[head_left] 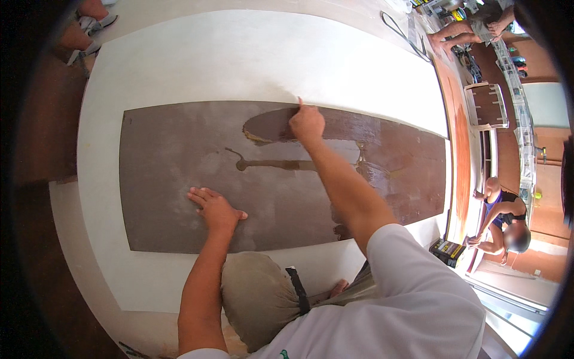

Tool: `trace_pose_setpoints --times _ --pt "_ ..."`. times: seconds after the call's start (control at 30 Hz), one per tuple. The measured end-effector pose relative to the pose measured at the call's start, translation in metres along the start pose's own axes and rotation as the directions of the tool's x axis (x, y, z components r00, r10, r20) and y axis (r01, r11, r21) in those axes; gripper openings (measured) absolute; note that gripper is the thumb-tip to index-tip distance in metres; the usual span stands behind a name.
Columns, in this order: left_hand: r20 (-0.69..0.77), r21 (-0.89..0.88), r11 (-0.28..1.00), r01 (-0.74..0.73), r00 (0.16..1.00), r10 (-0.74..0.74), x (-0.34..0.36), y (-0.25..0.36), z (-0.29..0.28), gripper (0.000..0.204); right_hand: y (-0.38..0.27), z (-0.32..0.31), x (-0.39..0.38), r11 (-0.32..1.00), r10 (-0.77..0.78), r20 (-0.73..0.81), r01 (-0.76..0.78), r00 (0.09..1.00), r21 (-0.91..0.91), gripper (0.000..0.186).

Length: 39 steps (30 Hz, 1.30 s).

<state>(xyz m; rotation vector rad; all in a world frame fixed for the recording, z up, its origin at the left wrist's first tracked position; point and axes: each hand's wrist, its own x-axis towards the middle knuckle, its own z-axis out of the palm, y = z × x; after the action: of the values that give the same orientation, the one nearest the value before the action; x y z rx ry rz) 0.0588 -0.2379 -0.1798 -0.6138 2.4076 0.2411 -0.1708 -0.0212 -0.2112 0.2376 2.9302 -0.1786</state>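
A long brown sheet lies on a larger white panel. My left hand rests on the sheet's near left part, its fingers spread. Near the sheet's far edge, my right hand is closed, with one finger or thumb pointing away from me. Whatever it may grip is hidden under it. A wet, glossy brown smear runs from beside that hand toward the sheet's right end. Nearer to me, a poured streak of thick, glue-like liquid stretches sideways, partly behind my right forearm.
A person crouches at the right, by a dark box-shaped container. Another person's legs show at the upper right, and feet at the upper left. Beyond the panel's right end runs an orange-brown wooden strip. A black cord loop lies behind.
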Motion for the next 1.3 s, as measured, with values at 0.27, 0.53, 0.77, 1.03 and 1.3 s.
trace_pose_setpoints --times 0.27,0.53,0.77,1.03,1.3 --pt "0.048 -0.095 0.995 -0.003 0.999 0.007 -0.001 0.006 -0.005 0.141 -0.091 0.014 -0.015 0.969 -0.218 0.021 0.214 0.976 0.121 0.031" --pt "0.013 -0.046 0.998 -0.051 0.999 0.052 0.002 0.009 -0.001 0.137 0.004 0.004 -0.030 0.947 -0.317 -0.192 0.322 0.929 -0.003 0.042" --pt "-0.005 -0.037 0.998 -0.042 0.999 0.042 0.004 -0.002 0.008 0.138 -0.023 0.010 -0.083 0.900 -0.427 0.143 0.405 0.893 0.158 0.031" --pt "0.015 -0.029 0.998 -0.063 0.998 0.064 0.006 0.002 0.006 0.138 0.002 -0.007 -0.008 0.999 0.017 -0.014 -0.016 1.000 0.039 0.027" --pt "0.015 -0.022 0.997 -0.076 0.997 0.077 0.007 0.005 0.008 0.137 -0.096 0.007 -0.025 0.972 -0.233 0.110 0.233 0.966 0.019 0.025"
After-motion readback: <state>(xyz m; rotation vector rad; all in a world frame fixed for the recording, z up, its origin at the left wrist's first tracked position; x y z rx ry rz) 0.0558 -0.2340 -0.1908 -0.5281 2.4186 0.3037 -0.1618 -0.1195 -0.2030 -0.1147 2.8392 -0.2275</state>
